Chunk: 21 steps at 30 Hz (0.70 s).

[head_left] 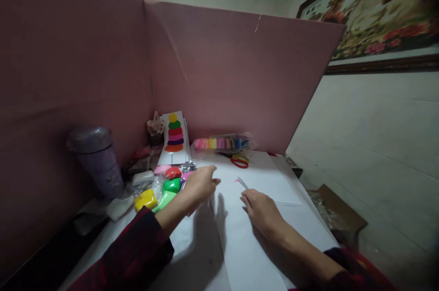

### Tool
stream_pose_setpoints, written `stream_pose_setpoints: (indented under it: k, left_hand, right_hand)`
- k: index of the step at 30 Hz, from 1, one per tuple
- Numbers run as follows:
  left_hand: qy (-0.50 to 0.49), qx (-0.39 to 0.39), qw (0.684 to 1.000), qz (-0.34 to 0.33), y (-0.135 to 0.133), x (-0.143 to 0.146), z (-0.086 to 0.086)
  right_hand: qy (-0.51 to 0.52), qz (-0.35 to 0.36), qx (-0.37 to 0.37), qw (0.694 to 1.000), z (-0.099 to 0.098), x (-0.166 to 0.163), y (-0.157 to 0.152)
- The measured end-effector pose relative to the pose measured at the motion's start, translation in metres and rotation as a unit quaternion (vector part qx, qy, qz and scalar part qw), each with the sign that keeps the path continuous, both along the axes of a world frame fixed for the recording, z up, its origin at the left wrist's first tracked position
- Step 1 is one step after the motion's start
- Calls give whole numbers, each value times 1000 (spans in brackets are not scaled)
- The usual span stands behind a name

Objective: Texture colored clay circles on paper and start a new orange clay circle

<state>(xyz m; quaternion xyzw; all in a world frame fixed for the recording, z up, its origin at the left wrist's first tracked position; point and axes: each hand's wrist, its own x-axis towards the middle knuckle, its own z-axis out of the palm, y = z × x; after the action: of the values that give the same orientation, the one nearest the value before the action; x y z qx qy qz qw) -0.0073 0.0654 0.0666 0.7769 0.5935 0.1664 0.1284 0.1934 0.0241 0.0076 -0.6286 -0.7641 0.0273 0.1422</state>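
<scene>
My right hand (262, 211) is closed around a slim silver tool (242, 183), held low over the white paper (247, 245). Close by the tool's tip lies a tiny pink speck (236, 180). To the left, my left hand (201, 183) hovers beside packs of coloured clay, thumb and forefinger slightly apart with nothing visible between them; its other fingers are partly hidden. Among the packs are a yellow one (146, 199), a green one (171, 185) and a red one (173, 172). Behind them leans a card (175, 135) with a drawing of stacked coloured layers.
Red and yellow-handled scissors (239, 161) lie at the back, before a clear bag of many-coloured clay sticks (221, 143). A purple tumbler (99, 161) stands at the left. Pink panels (233, 71) wall the table's back and left. A cardboard box (339, 208) sits beyond the right edge.
</scene>
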Motion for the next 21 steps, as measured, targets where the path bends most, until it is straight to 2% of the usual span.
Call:
stream_pose_setpoints:
  k: [3, 8, 13, 17, 19, 21]
  left_hand:
    - [42, -9, 999, -15, -32, 23, -26]
    - [48, 19, 999, -15, -46, 37, -55]
    - [29, 48, 998, 24, -46, 26, -69]
    - [14, 62, 997, 31, -47, 23, -75]
    - [-3, 68, 997, 28, -48, 24, -77]
    - [-30, 71, 997, 18, -47, 25, -80]
  right_hand:
    - [-36, 9, 60, 997, -18, -9, -15]
    - [65, 49, 81, 993, -30, -10, -21]
    - [177, 27, 49, 983, -29, -5, -16]
    - [296, -43, -7, 954, -28, -5, -11]
    - [322, -72, -16, 944, -28, -5, -9]
    - [312, -80, -9, 947, -29, -5, -9]
